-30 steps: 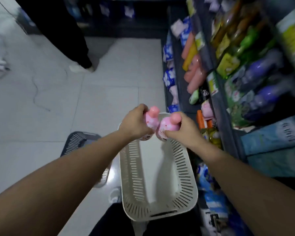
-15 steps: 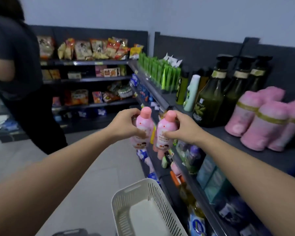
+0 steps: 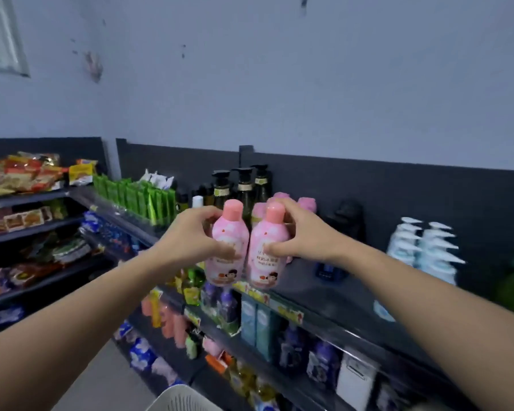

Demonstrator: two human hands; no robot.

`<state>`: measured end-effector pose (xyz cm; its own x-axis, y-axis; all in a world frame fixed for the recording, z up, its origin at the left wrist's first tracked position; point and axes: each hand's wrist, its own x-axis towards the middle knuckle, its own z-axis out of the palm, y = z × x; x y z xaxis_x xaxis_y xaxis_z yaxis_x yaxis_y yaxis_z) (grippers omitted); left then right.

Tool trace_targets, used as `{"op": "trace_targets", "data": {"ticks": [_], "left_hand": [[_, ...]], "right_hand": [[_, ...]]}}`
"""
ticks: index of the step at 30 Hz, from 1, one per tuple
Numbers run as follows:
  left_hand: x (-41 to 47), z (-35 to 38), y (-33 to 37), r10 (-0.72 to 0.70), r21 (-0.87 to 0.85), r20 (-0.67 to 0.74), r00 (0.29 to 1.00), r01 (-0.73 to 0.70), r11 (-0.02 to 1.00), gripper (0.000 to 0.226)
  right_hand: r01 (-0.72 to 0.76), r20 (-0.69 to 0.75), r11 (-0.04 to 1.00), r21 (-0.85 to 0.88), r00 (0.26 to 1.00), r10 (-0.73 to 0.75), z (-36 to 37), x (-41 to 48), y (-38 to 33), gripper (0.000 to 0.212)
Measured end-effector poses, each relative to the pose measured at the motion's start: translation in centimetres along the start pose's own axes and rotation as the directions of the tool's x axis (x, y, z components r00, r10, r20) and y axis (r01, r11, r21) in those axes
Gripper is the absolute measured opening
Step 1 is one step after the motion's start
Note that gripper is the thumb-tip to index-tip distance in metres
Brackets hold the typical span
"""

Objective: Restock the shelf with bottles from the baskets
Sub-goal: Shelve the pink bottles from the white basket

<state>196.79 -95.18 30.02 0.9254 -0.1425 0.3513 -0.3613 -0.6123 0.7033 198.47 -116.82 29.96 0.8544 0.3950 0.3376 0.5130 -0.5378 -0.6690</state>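
Two hands (image 3: pixel 190 238) (image 3: pixel 301 237), two pink bottles (image 3: pixel 228 247) (image 3: pixel 269 253).

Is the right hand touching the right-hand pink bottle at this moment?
Touching. The head view shows the right hand gripping the right pink bottle, its fingers curled round the neck and its thumb pressed on the front.

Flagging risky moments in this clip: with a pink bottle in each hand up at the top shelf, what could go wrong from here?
1. The left hand and right hand hold the left bottle and right bottle over the front edge of the top shelf; set down too near it, they might topple off.
2. Pushed back carelessly, they could knock the stocked pink bottles or dark pump bottles standing behind.
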Motion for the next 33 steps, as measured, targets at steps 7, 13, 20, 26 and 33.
{"op": "trace_targets", "data": {"ticks": [7,13,20,26,33], "left_hand": [[0.2,7.8,8.9,0.219,-0.109,0.211,0.953,-0.199,0.974,0.049],[-0.2,15.7,17.9,0.340,-0.228,0.295,0.893,-0.280,0.933,0.038],[-3.3,25.3,31.3,0.502,-0.390,0.379,0.777,-0.358,0.848,0.047],[-6.7,33.9,40.0,0.605,-0.499,0.419,0.677,-0.386,0.776,0.046],[-8.7,41.8,47.6,0.708,-0.574,0.469,0.528,-0.427,0.698,0.039]], "right_hand": [[-0.156,-0.147,0.986,-0.051,0.978,0.147,-8.9,-10.4,0.8,0.054],[-0.269,-0.292,0.960,-0.081,0.927,0.236,-17.1,-20.7,1.5,0.053],[-0.432,-0.459,0.899,-0.075,0.815,0.354,-27.3,-34.8,1.7,0.052],[-0.534,-0.569,0.841,-0.091,0.721,0.396,-33.6,-44.6,2.1,0.052],[-0.617,-0.669,0.785,-0.059,0.608,0.427,-38.4,-53.0,4.4,0.051]]}}
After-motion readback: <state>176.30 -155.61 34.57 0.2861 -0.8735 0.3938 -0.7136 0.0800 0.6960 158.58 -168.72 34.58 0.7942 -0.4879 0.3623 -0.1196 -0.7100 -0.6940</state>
